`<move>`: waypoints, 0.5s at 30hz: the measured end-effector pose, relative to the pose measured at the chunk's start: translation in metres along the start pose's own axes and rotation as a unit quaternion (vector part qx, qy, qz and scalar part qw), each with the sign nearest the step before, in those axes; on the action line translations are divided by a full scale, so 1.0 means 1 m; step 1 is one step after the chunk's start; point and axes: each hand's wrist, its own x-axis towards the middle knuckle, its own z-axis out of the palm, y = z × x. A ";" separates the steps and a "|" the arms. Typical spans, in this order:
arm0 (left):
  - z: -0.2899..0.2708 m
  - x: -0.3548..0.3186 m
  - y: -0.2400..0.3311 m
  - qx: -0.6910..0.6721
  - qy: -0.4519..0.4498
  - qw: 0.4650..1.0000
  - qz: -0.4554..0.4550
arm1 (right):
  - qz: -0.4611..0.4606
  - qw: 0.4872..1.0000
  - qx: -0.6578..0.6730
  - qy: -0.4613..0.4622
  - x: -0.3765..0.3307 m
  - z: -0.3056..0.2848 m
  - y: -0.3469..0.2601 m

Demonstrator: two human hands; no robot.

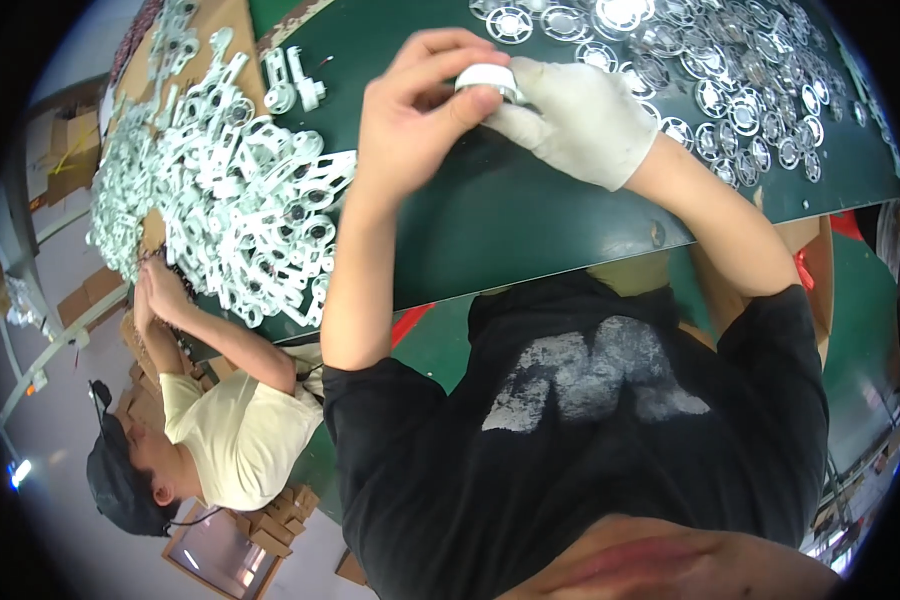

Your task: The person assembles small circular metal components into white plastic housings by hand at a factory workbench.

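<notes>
Between my two hands, above the green tabletop, is a small round white part with a shiny rim along its lower side. My left hand is bare, its thumb and fingers closed round the part's left side. From the right, my right hand, in a white glove, grips the same part with thumb and fingers. The palms and fingers hide much of it. Beyond my left hand, two long white plastic pieces lie side by side, apart from the large heap of similar white plastic parts.
Many shiny, clear-looking spoked discs spread over the table's right side. Brown cardboard lies under part of the white heap. At the left, a person in a cap and pale yellow shirt has both hands by that heap. Cardboard boxes stand behind them.
</notes>
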 end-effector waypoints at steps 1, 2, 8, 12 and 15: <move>-0.009 0.009 0.008 0.076 0.007 0.996 -0.047 | 0.007 0.999 0.027 0.022 -0.001 -0.001 -0.001; -0.029 0.020 0.005 0.158 0.017 0.985 -0.068 | 0.013 0.998 0.053 0.044 -0.001 -0.003 -0.003; -0.143 0.083 0.001 -0.029 0.265 0.958 -0.106 | 0.033 0.999 0.027 0.017 0.007 -0.013 0.002; -0.130 0.087 0.012 0.034 0.251 0.962 -0.106 | 0.007 0.999 0.030 -0.031 0.008 -0.015 0.010; -0.123 0.063 0.024 0.429 0.133 0.871 -0.200 | -0.003 0.999 -0.003 -0.034 0.004 -0.016 0.008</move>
